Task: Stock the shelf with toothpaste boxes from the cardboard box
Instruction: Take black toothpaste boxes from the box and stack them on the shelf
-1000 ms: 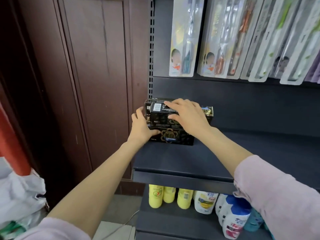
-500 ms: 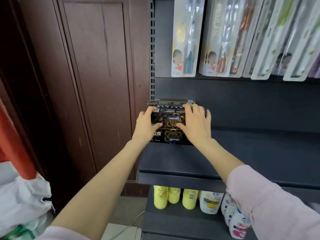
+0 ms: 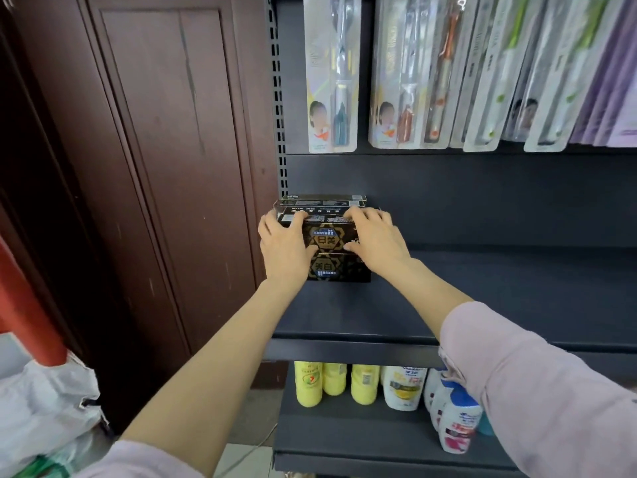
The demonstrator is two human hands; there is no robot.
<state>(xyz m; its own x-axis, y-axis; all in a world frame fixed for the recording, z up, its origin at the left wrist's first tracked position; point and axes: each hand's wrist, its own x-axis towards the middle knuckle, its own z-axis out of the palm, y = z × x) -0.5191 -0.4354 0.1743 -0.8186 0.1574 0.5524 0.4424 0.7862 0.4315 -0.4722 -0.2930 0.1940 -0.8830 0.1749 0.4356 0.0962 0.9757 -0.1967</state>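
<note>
Squaring toothpaste boxes (image 3: 325,236) now (both hands (image 3: 286,250) flanking), stack aligned.

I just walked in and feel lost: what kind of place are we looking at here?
Most likely a small shop's toiletries aisle. Packaged toothbrushes hang above a dark metal shelf, shampoo-type bottles stand on the level below, and both hands rest on stacked black toothpaste boxes.
</note>
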